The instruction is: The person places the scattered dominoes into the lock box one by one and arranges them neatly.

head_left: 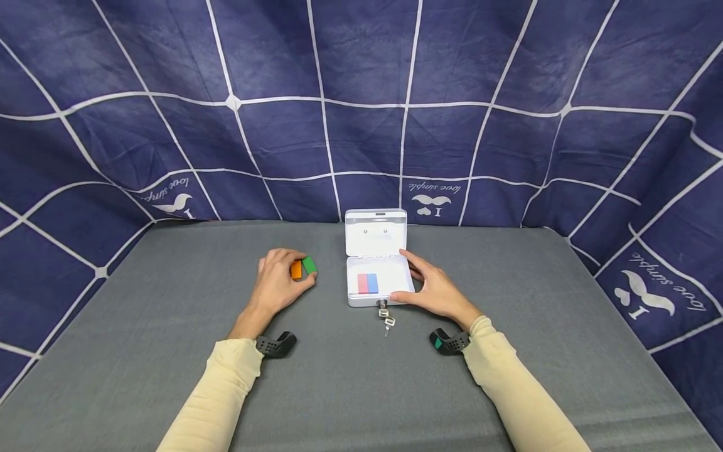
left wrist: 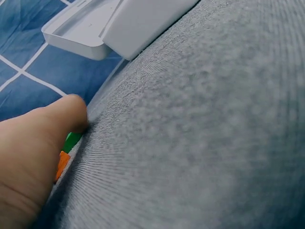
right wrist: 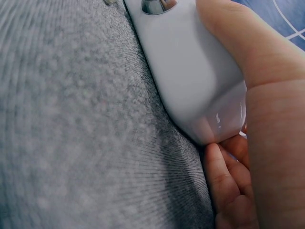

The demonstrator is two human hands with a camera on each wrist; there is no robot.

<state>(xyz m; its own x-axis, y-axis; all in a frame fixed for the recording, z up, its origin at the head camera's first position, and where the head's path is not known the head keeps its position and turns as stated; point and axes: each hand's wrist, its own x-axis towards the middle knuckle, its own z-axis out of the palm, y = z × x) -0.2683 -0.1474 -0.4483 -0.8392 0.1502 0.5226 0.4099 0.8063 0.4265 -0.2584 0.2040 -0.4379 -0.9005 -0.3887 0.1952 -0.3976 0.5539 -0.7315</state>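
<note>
My left hand is left of the box, low over the table. Its thumb and index fingertip pinch a green block at opposite ends. Beside that block, partly under the fingers, lies an orange block. In the left wrist view the thumb hides much of the green block. A white metal cash box stands with its lid raised. My right hand grips its right front corner, thumb along the front rim and fingers on the right side. Inside, a pink block and a blue block lie side by side.
Keys hang from the lock at the box's front and rest on the table. The grey table ends at the back against a dark blue cloth with white lines. Each wrist wears a black band.
</note>
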